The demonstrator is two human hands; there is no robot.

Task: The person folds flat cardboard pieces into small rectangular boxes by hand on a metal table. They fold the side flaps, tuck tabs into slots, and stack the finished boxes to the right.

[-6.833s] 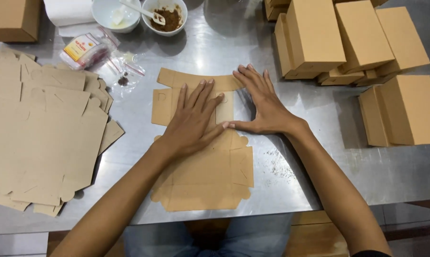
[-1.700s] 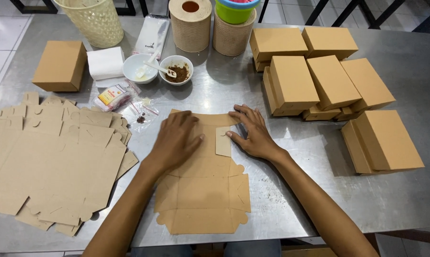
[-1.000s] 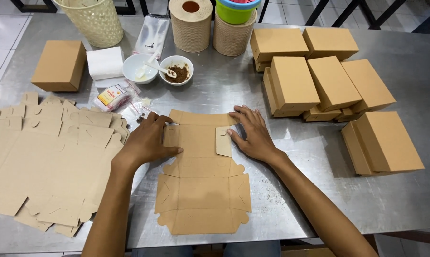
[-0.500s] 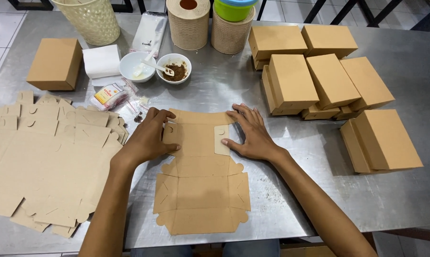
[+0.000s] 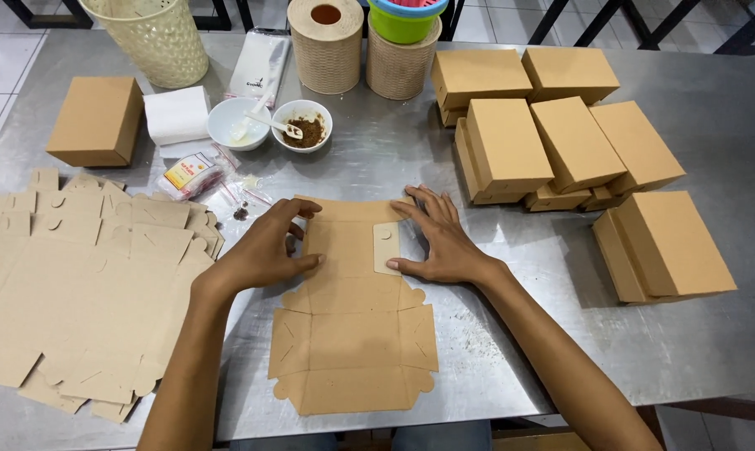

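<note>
A flat brown cardboard box blank lies on the steel table in front of me. My left hand curls over the blank's upper left side flap, pinching it inward. On the upper right, my right hand presses flat, fingers spread, and holds down the small folded-in right flap. The lower panels of the blank lie flat and untouched.
A stack of flat blanks lies at the left. Several folded brown boxes sit at the right, one more box at the far left. Two white bowls, a tissue pack, woven holders and a basket stand behind.
My left hand moved from flat on the blank's middle to its left edge and folded the left flap inward. My right hand stayed on the right flap.
</note>
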